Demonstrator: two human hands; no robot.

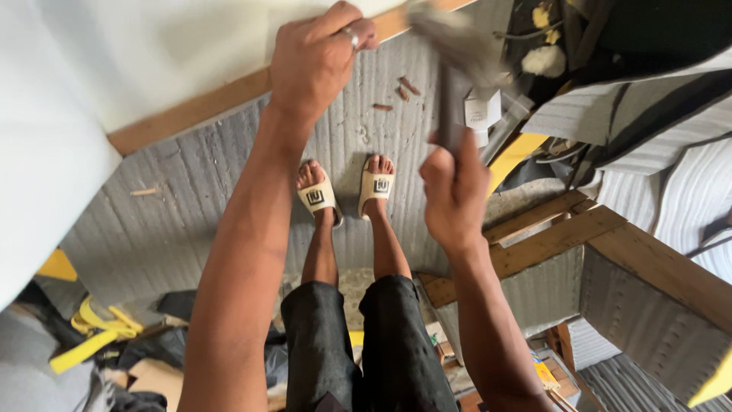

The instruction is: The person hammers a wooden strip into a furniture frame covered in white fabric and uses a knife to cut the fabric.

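My left hand [314, 57], with a ring on one finger, grips the wooden edge strip [200, 107] of a large white panel [137, 53] at the top left. My right hand [453, 191] is closed around the dark handle of a hammer [451, 84]. The hammer's head is blurred and sits near the panel's wooden edge, just right of my left hand. Below the hands I see my legs in dark shorts and my feet in pale slides [347, 192].
Grey ribbed padding [191, 214] covers the floor, with several small brown bits [404, 88] on it. A wooden frame with grey padding [610, 267] stands at the right. Yellow straps [95, 332] and clutter lie lower left; fabric and foam scraps pile at upper right.
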